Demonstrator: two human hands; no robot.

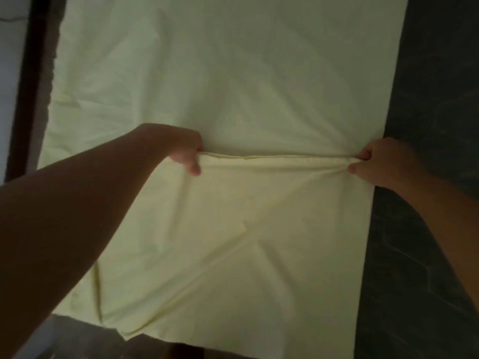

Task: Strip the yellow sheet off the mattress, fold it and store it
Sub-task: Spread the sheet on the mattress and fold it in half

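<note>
Left hand point(185, 151), right hand point(377, 164) pinch yellow sheet point(233, 86) hem taut — dark floor point(427, 99) beside right edge.

The yellow sheet point(259, 86) is running out past the top edge, and its near end is dropping off the bottom edge. It is covering whatever lies beneath. The left hand point(181, 149) is hiding most of its fingers point(194, 169) behind a gathered fold, and the right hand point(381, 164) likewise. Both forearms are leaving the frame. The dark surface point(427, 99) is showing too dimly to identify.
</note>
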